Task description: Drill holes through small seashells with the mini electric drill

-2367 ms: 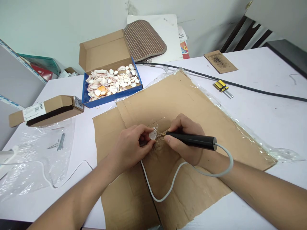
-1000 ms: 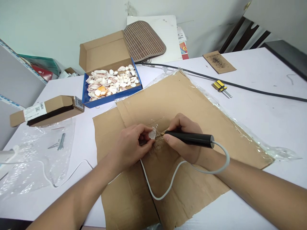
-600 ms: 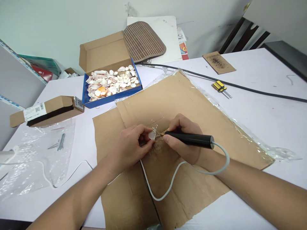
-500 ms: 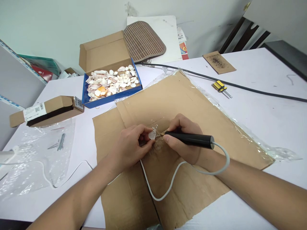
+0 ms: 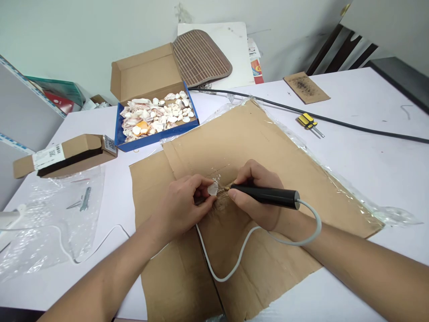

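Between the thumb and fingers of my left hand [image 5: 186, 201] is a small white seashell [image 5: 212, 188], pinched just above the cardboard sheet [image 5: 231, 138]. My right hand [image 5: 258, 192] grips a black pen-shaped electric drill [image 5: 268, 196] like a pencil. Its thin bit points left and meets the shell's right edge; whether it has gone in I cannot tell. A white cable [image 5: 311, 223] runs from the tool's back end and loops over the cardboard. White crumbs [image 5: 217, 177] lie just beyond the shell. My left fingertips partly cover the shell.
A blue box [image 5: 157, 138] of several shells stands at the back left, beside a narrow cardboard box [image 5: 73, 154]. Bubble wrap [image 5: 63, 223] bears a small wrench [image 5: 86, 199]. At right lie a yellow-handled screwdriver [image 5: 306, 120], a black cord [image 5: 351, 124] and a stained cardboard piece [image 5: 305, 87].
Hardly anything differs. Both hands, the shell and the black tool keep nearly the same places.
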Available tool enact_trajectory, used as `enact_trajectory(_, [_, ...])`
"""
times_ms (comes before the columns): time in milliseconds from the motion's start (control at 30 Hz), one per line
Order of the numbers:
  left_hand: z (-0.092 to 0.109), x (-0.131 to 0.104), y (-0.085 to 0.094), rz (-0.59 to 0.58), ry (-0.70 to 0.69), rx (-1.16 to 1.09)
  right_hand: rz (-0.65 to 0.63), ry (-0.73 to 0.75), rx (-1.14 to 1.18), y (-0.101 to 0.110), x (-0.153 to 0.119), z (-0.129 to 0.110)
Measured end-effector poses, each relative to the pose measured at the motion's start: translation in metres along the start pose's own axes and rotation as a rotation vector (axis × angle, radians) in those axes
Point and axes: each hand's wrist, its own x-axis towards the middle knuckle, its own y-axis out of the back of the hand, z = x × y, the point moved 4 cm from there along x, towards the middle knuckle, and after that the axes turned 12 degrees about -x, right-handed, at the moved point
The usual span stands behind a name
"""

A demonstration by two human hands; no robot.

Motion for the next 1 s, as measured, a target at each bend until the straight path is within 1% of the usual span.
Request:
enact_trajectory(333, [-0.0004, -0.0014, 0.0004, 0.015, -0.035, 0.005, 0.016, 0.026, 0.024, -0.0009, -0.0008, 0.0008])
enact_trajectory(1000, [-0.0012, -0.0014, 0.0006, 0.012, -0.022, 0.008, 0.025, 0.032, 0.011, 0.0004, -0.0006, -0.0008])
